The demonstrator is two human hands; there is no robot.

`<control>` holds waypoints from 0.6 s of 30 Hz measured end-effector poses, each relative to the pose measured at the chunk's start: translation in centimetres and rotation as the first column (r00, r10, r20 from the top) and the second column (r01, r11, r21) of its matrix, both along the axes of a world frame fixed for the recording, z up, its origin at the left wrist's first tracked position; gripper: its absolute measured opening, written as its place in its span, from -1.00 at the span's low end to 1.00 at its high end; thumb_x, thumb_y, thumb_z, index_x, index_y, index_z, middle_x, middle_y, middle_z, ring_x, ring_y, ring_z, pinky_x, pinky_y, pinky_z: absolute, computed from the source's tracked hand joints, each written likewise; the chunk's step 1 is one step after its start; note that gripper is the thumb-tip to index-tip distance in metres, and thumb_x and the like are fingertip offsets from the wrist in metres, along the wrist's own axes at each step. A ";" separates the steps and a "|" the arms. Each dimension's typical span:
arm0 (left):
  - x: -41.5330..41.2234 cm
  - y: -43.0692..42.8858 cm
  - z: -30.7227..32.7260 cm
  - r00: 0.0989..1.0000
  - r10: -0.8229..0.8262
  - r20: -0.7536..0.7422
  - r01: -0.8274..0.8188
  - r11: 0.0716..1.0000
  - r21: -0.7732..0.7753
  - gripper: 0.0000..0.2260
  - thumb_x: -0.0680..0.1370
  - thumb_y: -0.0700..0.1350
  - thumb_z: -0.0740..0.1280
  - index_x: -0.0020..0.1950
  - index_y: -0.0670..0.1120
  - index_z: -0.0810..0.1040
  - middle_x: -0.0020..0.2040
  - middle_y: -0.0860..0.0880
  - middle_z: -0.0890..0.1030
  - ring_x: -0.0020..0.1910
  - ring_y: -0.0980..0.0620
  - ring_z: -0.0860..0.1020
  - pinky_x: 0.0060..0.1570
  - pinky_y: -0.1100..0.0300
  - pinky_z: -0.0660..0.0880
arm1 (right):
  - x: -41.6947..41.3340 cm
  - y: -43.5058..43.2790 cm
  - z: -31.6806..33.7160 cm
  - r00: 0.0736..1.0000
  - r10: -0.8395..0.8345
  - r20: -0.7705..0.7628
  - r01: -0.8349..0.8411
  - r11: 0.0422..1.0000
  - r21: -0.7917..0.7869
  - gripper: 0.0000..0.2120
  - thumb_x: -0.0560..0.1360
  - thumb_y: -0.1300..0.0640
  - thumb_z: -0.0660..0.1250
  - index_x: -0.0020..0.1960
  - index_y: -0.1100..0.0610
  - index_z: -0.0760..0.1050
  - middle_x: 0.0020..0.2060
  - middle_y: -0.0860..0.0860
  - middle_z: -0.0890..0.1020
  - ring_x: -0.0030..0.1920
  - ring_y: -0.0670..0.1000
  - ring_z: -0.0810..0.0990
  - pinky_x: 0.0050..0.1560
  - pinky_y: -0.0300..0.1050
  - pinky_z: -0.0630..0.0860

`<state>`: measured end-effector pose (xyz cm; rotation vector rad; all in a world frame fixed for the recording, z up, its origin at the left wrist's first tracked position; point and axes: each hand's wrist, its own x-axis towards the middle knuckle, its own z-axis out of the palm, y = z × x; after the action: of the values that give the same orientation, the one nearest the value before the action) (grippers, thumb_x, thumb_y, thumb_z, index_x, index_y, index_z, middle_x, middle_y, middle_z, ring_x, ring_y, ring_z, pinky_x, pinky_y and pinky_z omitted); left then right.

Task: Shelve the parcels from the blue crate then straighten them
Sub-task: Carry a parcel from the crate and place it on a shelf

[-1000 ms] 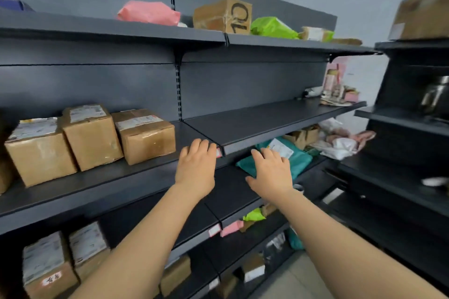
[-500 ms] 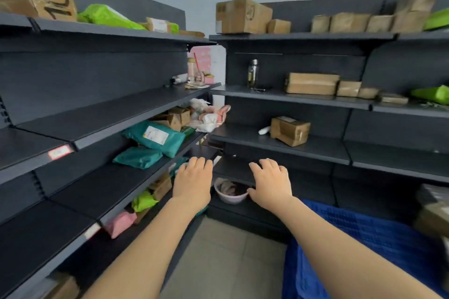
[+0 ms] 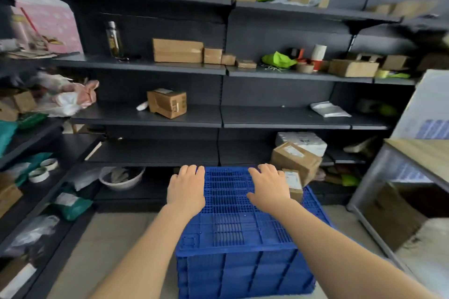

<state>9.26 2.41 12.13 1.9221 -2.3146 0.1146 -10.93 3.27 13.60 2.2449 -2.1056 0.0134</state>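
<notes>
Blue crate (image 3: 243,238) sits on the floor at lower centre of frame, its grid bottom showing. Both arms reach in from the bottom edge, palms down.

Left hand (image 3: 186,189) hovers over the crate's far left corner, fingers straight and slightly spread, holding nothing. Right hand (image 3: 269,187) is over the crate's far right part, fingers also flat and loosely spread, holding nothing. Cannot tell if either hand touches the rim.

1 small brown parcel (image 3: 294,184) stands upright at the crate's far right corner, apparently inside it, just right of the right hand's little finger side and touching or nearly touching it. It has a white label on its face, print too blurred to read.

Just above and right of it a bigger brown box (image 3: 295,160) sits tilted on a low shelf, white label on top, unreadable. Behind that is a white wrapped parcel (image 3: 301,142) with dark marks, illegible.

Dark shelving (image 3: 150,114) fills the upper frame. On it, a brown box (image 3: 167,103) centre left with label text unreadable, and a green bag (image 3: 278,59) upper right. A bowl (image 3: 121,177) sits on the low shelf left of the left hand
</notes>
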 end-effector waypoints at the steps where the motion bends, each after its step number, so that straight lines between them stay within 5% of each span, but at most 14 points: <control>1: -1.9 -0.8 -0.4 1.000 -0.024 0.005 0.024 1.000 0.016 -0.41 0.52 -0.09 0.37 0.48 -0.08 0.20 0.39 -0.01 0.35 0.39 -0.04 0.28 0.24 0.09 0.34 | -2.0 -0.3 -0.4 1.000 -0.030 0.003 0.030 0.999 0.014 -0.42 0.53 -0.10 0.30 0.47 0.06 0.22 0.36 0.08 0.36 0.40 0.14 0.26 0.34 0.07 0.28; 18: -28.8 -20.0 -11.8 0.963 -0.265 -0.046 0.265 0.911 0.315 -0.38 0.54 -0.10 0.34 0.53 -0.08 0.12 0.44 -0.05 0.29 0.43 -0.09 0.24 0.31 0.02 0.31 | -25.1 -14.7 -10.0 0.949 -0.313 0.028 0.298 0.924 0.239 -0.48 0.51 -0.08 0.31 0.40 0.05 0.30 0.30 0.09 0.42 0.36 0.15 0.32 0.28 0.06 0.31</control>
<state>-19.50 -17.57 0.37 1.6989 -2.7030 -0.3090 -36.04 -11.46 3.58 2.0205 -2.5939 -0.1873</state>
